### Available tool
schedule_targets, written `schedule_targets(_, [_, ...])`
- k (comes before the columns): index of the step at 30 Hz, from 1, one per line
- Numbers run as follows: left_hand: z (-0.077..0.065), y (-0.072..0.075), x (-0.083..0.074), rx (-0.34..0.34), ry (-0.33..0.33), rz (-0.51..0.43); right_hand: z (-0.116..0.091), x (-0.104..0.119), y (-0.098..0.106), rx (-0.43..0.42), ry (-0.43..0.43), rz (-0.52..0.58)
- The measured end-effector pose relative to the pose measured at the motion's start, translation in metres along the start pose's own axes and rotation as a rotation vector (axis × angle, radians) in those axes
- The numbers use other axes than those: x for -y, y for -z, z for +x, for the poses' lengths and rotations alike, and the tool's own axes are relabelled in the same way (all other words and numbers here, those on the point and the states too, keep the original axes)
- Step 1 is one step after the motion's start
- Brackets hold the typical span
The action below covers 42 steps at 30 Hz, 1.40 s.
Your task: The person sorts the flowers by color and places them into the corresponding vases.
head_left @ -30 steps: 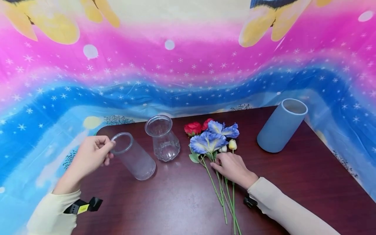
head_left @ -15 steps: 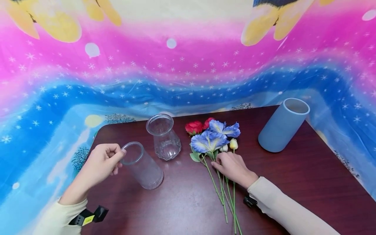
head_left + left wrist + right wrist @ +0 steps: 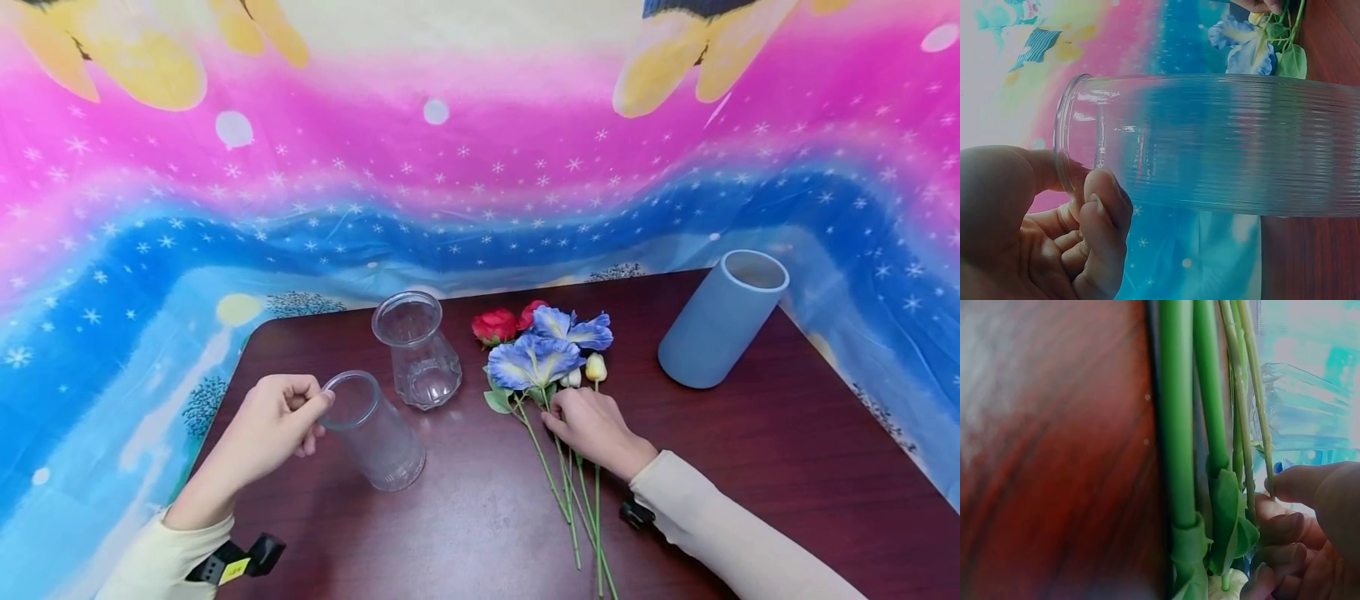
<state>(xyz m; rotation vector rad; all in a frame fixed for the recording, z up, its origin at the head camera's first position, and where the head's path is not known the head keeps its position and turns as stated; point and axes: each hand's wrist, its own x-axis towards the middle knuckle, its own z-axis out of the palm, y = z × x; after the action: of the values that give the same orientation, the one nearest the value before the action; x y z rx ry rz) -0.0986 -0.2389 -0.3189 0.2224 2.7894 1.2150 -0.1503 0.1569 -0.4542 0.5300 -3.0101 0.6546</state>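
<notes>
My left hand (image 3: pixel 276 429) pinches the rim of a clear ribbed glass vase (image 3: pixel 390 450) between thumb and fingers. In the left wrist view the ribbed wall of that vase spans the frame, with the fingertips (image 3: pixel 1102 187) at its rim. My right hand (image 3: pixel 596 427) lies over a bunch of flowers, and the right wrist view has its thumb and forefinger pinching a thin stem (image 3: pixel 1259 394). The bunch holds blue-and-white flowers (image 3: pixel 534 363), red flowers (image 3: pixel 495 326) and a pale yellow tulip (image 3: pixel 596 367). Long green stems (image 3: pixel 543 467) run toward the near side.
A second clear glass vase (image 3: pixel 426 375) with a flared rim stands just behind the ribbed one. At the right rear stands a blue-grey cylindrical vase (image 3: pixel 712 333). The dark wooden table (image 3: pixel 465 533) meets a printed cloth backdrop (image 3: pixel 480 200) at its far edge.
My left hand has brought the ribbed glass vase to the right and nearer to me. The right hand has stayed at the flowers.
</notes>
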Motion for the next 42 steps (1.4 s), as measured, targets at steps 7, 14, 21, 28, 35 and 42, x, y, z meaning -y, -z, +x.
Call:
schedule_targets(7, [0.000, 0.000, -0.001, 0.013, -0.012, -0.019, -0.001, -0.001, -0.001, 0.009, -0.017, 0.049])
schedule_targets(14, [0.000, -0.004, 0.003, 0.008, -0.005, -0.012, -0.003, -0.003, 0.000, -0.004, -0.048, 0.112])
schedule_targets(21, [0.000, -0.004, 0.004, 0.000, -0.023, -0.017, -0.001, -0.005, 0.006, -0.053, -0.046, 0.177])
schedule_targets(28, [0.000, -0.005, 0.006, -0.005, -0.026, -0.015, 0.000, -0.006, 0.012, -0.080, -0.024, 0.211])
schedule_targets(35, [0.000, -0.005, 0.006, -0.005, -0.032, -0.034, 0.002, -0.006, 0.021, -0.106, -0.023, 0.232])
schedule_targets(42, [-0.001, -0.007, 0.006, -0.020, -0.035, -0.068, 0.004, -0.009, 0.031, -0.123, -0.025, 0.313])
